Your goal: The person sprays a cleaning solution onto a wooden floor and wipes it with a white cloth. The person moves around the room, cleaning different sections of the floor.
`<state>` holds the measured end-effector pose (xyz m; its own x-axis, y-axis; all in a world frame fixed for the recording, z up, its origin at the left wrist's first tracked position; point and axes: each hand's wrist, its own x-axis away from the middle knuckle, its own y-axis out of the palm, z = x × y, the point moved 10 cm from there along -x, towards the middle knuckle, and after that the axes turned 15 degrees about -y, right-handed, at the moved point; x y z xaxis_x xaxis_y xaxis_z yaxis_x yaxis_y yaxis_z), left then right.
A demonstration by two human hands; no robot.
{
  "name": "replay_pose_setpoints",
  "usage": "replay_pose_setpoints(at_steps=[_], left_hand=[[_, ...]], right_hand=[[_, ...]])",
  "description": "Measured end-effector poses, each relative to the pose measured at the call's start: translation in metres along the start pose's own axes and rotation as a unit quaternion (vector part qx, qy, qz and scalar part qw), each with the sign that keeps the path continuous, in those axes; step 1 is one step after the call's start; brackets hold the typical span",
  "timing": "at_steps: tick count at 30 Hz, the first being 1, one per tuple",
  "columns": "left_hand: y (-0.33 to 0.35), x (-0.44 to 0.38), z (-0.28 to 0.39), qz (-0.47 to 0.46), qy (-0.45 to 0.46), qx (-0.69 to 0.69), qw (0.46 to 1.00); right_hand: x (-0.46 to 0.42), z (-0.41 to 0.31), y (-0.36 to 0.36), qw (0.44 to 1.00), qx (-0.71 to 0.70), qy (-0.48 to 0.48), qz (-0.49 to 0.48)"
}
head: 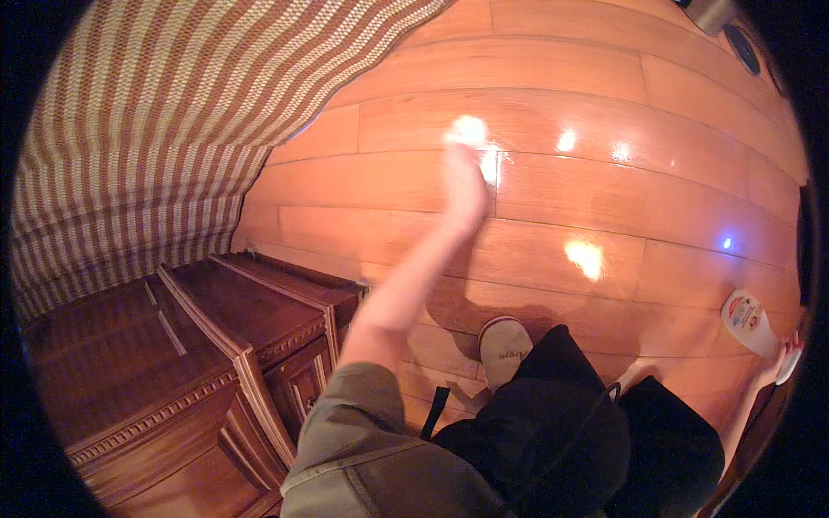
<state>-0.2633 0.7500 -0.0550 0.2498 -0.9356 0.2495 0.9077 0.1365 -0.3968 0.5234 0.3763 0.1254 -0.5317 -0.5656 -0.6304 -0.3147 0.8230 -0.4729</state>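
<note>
My left hand (465, 184) reaches forward over the wood-plank floor, blurred by motion. At its fingertips is an overexposed white patch (467, 131); I cannot tell whether it is a held thing or glare. Far to the right, my right hand (786, 357) is closed around a white bottle (745, 317) with a printed label, tilted, its labelled end pointing forward. Below me a beige slipper (505, 349) bearing writing shows beside my black clothing (557, 421).
Brown-and-beige striped fabric (168, 129) hangs in folds at the left. Under it, a dark carved wooden cabinet (194, 388) fills the lower left. The glossy plank floor (550, 194) reflects several lights. A metal cylinder (709, 14) and a dark round object (741, 48) stand at the upper right.
</note>
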Motion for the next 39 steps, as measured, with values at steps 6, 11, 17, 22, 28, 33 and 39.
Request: replay_pose_setpoints(at_steps=[6,11,17,22,28,33,39], left_hand=[[-0.231,-0.136,-0.101,0.209,-0.114,-0.451,0.86],[-0.175,-0.1,-0.077,0.256,-0.012,-0.254,0.933],[0.109,0.064,-0.001,-0.12,-0.019,-0.161,0.98],[0.207,0.249,0.021,-0.159,0.24,-0.266,0.92],[0.128,0.205,-0.042,-0.176,-0.211,0.257,0.927],[-0.136,0.093,-0.091,0.256,-0.014,-0.121,0.959],[-0.289,0.071,-0.196,0.453,-0.178,0.128,0.864]], right_hand=[[0.014,-0.004,0.03,0.996,-0.054,0.055,0.035],[0.011,-0.011,0.044,0.998,-0.044,-0.023,-0.03],[0.005,-0.028,0.037,0.999,-0.038,-0.012,-0.012],[0.005,-0.024,0.049,0.998,-0.024,-0.027,-0.042],[0.007,-0.023,0.036,0.998,-0.045,-0.023,-0.034],[0.0,-0.001,0.014,0.997,0.012,-0.054,-0.055],[0.007,0.03,0.017,0.998,-0.051,-0.01,-0.046]])
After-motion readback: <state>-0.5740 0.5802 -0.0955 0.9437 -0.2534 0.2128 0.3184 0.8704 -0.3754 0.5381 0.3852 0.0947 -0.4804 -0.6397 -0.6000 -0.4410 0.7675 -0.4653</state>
